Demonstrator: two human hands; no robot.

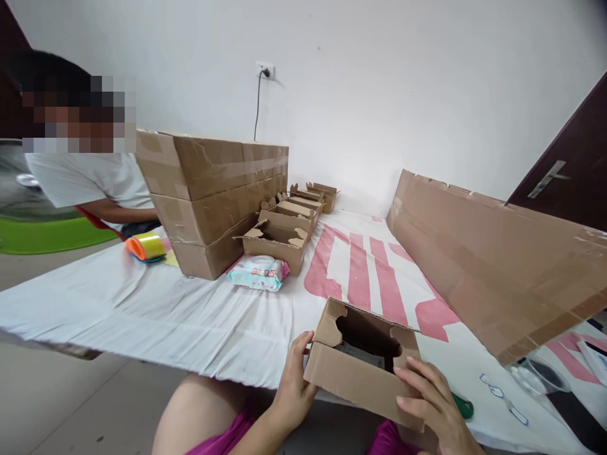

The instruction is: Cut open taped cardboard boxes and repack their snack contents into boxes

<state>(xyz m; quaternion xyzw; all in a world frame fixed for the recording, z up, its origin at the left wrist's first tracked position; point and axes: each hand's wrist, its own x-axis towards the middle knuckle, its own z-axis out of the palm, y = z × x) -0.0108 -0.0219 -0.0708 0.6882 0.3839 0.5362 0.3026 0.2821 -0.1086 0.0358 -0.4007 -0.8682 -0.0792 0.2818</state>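
An open cardboard box [355, 379] sits at the near edge of the cloth-covered table, tilted toward me. Its end flaps are folded in, and something flat and grey lies in its dark inside. My left hand [294, 387] grips the box's left end, thumb below and fingers up its side. At the right front corner, my right hand [434, 398] holds the box with fingers pressed over its front wall and rim. A green object [463, 406] lies partly hidden behind my right hand.
Stacked, taped cartons [213, 189] form a wall at left. Beside them stand several open boxes [279, 243] and a wipes pack [259, 272]. A cardboard panel [488, 253] stands at right, near glasses [502, 398] and a clear cup [545, 376]. A person [95, 177] sits at far left.
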